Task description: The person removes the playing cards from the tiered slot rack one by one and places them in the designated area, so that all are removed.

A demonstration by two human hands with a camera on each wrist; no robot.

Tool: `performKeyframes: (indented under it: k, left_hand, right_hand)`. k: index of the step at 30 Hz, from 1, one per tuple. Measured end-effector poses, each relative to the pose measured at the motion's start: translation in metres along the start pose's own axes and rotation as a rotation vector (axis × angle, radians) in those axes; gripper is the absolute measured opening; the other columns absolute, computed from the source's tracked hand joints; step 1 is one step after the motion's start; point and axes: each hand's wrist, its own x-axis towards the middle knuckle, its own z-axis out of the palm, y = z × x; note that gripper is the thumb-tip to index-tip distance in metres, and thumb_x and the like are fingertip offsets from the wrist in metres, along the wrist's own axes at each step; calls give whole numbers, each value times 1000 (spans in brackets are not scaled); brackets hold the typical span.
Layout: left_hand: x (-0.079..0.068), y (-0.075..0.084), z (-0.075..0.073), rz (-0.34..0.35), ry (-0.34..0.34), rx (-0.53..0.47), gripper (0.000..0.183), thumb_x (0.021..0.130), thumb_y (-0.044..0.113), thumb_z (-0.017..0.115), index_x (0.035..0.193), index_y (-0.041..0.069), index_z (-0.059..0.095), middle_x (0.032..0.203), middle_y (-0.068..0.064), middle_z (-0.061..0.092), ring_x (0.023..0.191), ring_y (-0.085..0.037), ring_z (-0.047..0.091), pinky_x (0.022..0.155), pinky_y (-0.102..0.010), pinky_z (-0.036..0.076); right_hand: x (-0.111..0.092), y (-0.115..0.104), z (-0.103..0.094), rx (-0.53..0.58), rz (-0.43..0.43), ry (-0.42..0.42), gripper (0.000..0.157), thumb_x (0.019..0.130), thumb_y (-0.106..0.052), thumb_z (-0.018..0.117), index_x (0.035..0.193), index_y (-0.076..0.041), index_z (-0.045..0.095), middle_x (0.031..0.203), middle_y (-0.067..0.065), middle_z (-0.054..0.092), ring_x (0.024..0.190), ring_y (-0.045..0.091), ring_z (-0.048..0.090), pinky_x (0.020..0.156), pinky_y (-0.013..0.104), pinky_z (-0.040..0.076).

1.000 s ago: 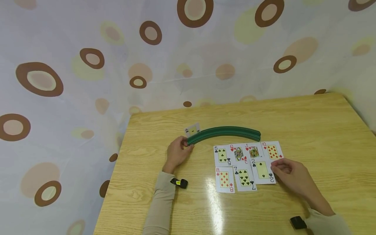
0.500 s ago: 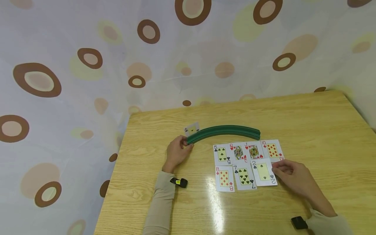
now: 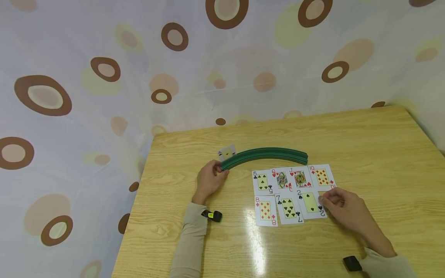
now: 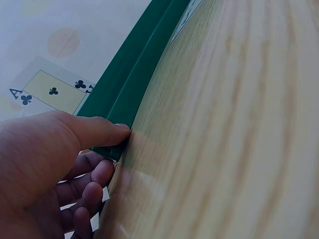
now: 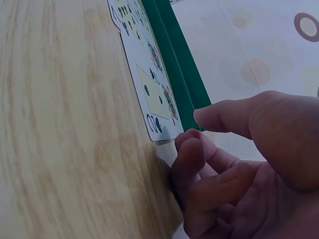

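Note:
A curved green card holder (image 3: 267, 154) stands on the table, and my left hand (image 3: 210, 179) pinches its left end, thumb (image 4: 107, 130) on the front side. An ace of clubs (image 4: 52, 92) rises behind that end, its lower part hidden. My right hand (image 3: 347, 208) is at the right edge of a two of spades (image 3: 310, 202) lying face up. In the right wrist view, a gap separates the thumb (image 5: 219, 115) from the loosely curled fingers. Beside the two lie a seven of clubs (image 3: 289, 209) and an eight of diamonds (image 3: 265, 211).
Behind these lies another face-up row: a five of clubs (image 3: 262, 182), a queen of hearts (image 3: 282, 180), a jack of hearts (image 3: 300, 179) and a ten of diamonds (image 3: 322, 177). The wooden table (image 3: 174, 173) meets a patterned cloth (image 3: 194, 77) at its back edge.
The two of spades has slid slightly right and then back left with my right hand, ending close to the seven. My left hand has kept its hold on the card holder.

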Motion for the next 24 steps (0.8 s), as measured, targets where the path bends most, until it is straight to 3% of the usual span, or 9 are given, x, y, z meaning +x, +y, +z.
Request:
performKeyframes:
  k: [13,24]
  left_hand:
    - [0,2,-1,-8,-8,-4,30,100,25,79,119,3,73,97,-9,73,78,-12,54,72,-25,40]
    - [1,0,0,15,1,3,30,100,25,79,119,2,73,95,-9,72,77,-12,54,71,-24,39]
  right_hand:
    - [1,-4,0,6,-21,9,23,108,-24,70,109,-1,74,91,5,74,70,4,56,64,24,45]
    - [8,-12,3,25,-96,25,15,107,-17,71,107,-2,74,93,6,74,71,1,57,65,22,48]
